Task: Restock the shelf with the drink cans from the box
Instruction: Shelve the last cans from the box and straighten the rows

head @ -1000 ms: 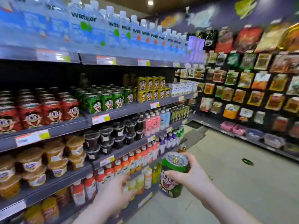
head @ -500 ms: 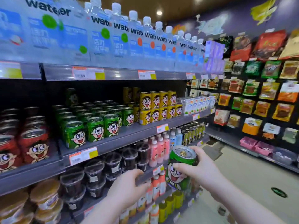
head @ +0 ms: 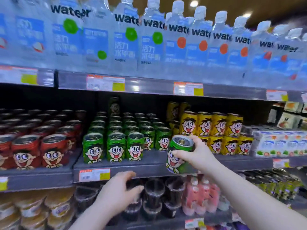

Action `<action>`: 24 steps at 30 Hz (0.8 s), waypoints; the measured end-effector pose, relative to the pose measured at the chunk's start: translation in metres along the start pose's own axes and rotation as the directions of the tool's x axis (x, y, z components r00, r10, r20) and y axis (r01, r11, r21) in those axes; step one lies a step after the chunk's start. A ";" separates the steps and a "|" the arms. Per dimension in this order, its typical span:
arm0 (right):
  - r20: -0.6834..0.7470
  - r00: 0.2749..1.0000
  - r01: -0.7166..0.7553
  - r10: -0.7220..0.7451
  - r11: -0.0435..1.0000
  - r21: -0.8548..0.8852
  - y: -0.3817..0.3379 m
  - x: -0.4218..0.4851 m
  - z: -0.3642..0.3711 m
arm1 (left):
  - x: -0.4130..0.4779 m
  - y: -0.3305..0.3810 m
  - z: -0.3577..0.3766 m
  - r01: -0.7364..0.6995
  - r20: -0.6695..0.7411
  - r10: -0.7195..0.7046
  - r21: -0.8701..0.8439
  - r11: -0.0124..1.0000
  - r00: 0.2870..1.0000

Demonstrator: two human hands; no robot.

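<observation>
My right hand grips a green drink can with a cartoon face, held tilted at the front edge of the middle shelf. The can hangs just right of the rows of matching green cans, in front of a gap in their front row. My left hand hovers empty below the shelf edge, fingers loosely spread. The box is not in view.
Red cans fill the shelf's left part and stacked yellow cans its right, then white cartons. Water bottles line the shelf above. Dark cups and pink bottles stand below.
My view has swung left to face the shelf. My right hand has lifted the green can up to the middle shelf's edge, and my left hand has risen below it.
</observation>
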State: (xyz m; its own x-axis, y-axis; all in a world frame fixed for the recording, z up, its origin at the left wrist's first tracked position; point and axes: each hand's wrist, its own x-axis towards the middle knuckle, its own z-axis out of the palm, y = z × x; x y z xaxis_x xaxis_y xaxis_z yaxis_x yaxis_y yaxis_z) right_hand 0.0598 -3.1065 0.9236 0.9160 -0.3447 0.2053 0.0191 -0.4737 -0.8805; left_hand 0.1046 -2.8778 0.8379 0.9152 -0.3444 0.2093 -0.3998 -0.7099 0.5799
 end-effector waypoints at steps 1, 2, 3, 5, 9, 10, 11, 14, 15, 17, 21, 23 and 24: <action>0.019 1.000 0.014 -0.014 1.000 0.001 0.004 0.015 -0.002 | 0.001 0.002 0.003 0.034 -0.028 -0.034 0.003 0.999 0.999; 0.036 0.999 0.026 -0.026 1.000 0.008 0.007 0.028 -0.002 | 0.001 0.003 0.006 0.070 -0.048 -0.070 -0.001 0.998 0.996; 0.056 0.998 0.036 -0.037 0.999 0.012 0.008 0.040 -0.001 | -0.001 0.005 0.009 0.102 -0.065 -0.103 -0.005 0.995 0.993; 0.108 0.993 0.056 -0.057 0.998 0.013 0.011 0.061 0.005 | -0.004 0.007 0.012 0.143 -0.105 -0.142 -0.002 0.990 0.984; 0.195 0.977 0.083 -0.088 0.996 0.034 0.016 0.091 0.024 | 0.000 0.012 -0.001 0.184 -0.223 -0.167 0.058 0.981 0.961; 0.210 0.974 0.082 -0.088 0.996 0.037 0.016 0.095 0.029 | 0.005 0.014 -0.007 0.174 -0.267 -0.150 0.070 0.982 0.952; 0.225 0.970 0.086 -0.091 0.996 0.034 0.016 0.099 0.034 | 0.012 0.014 -0.013 0.152 -0.312 -0.122 0.076 0.985 0.942; 0.252 0.962 0.099 -0.100 0.995 0.018 0.017 0.109 0.045 | 0.036 0.018 -0.028 0.104 -0.386 -0.037 0.154 0.983 0.922; 0.254 0.962 0.104 -0.100 0.995 0.000 0.017 0.112 0.049 | 0.044 0.021 -0.031 0.100 -0.384 -0.019 0.192 0.976 0.923; 0.271 0.958 0.102 -0.089 0.994 -0.033 0.019 0.116 0.054 | 0.062 0.025 -0.034 0.102 -0.342 -0.001 0.276 0.956 0.940; 0.348 0.936 0.080 -0.057 0.995 -0.053 0.024 0.119 0.061 | 0.093 0.022 -0.036 0.090 -0.218 0.003 0.415 0.905 0.976; 0.365 0.929 0.087 -0.055 0.993 -0.074 0.026 0.122 0.061 | 0.104 0.016 -0.036 0.075 -0.182 0.009 0.447 0.892 0.983; 0.371 0.927 0.089 -0.052 0.993 -0.083 0.027 0.122 0.060 | 0.108 0.014 -0.035 0.065 -0.171 0.016 0.458 0.887 0.985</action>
State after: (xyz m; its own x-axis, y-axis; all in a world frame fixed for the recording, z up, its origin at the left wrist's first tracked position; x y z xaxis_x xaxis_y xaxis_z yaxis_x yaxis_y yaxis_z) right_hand 0.1964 -3.1130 0.8991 0.9969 0.0055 0.0781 0.0674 -0.5679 -0.8204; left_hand 0.1998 -2.9029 0.8963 0.9038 -0.2455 0.3504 -0.3183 -0.9331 0.1673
